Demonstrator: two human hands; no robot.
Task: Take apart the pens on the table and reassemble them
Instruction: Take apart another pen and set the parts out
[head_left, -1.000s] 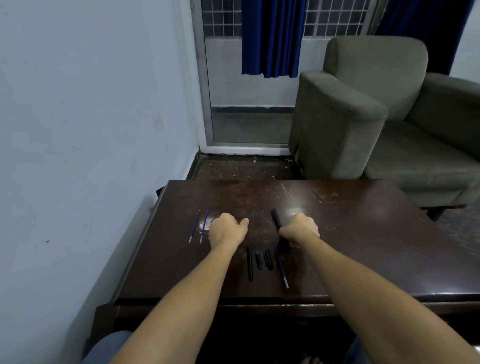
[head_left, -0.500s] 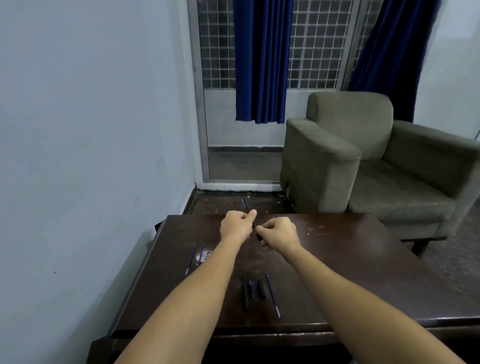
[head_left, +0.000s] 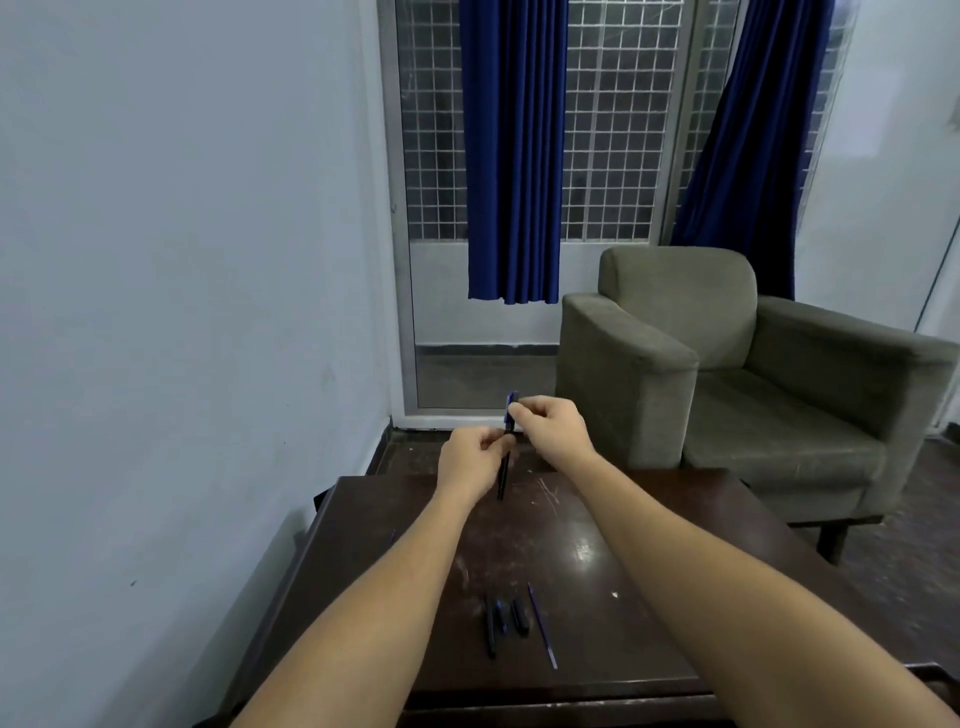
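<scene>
Left hand (head_left: 470, 462) grips the middle of a dark pen (head_left: 503, 483), held near upright. Right hand (head_left: 553, 426), just above, pinches its blue top end. Below both hands, loose pen parts (head_left: 498, 621) and a thin refill (head_left: 543, 626) lie on the counter (head_left: 649, 597).

We count one table (head_left: 675, 597). Above its far edge, two hands, the left hand (head_left: 467, 462) and the right hand (head_left: 553, 428), share one pen (head_left: 504, 470). Near its front edge lie one long barrel (head_left: 490, 631), two short dark pieces (head_left: 501, 616) and one thin refill (head_left: 542, 626). Beyond the table stand one armchair (head_left: 727, 364) and two blue curtains (head_left: 511, 156).
</scene>
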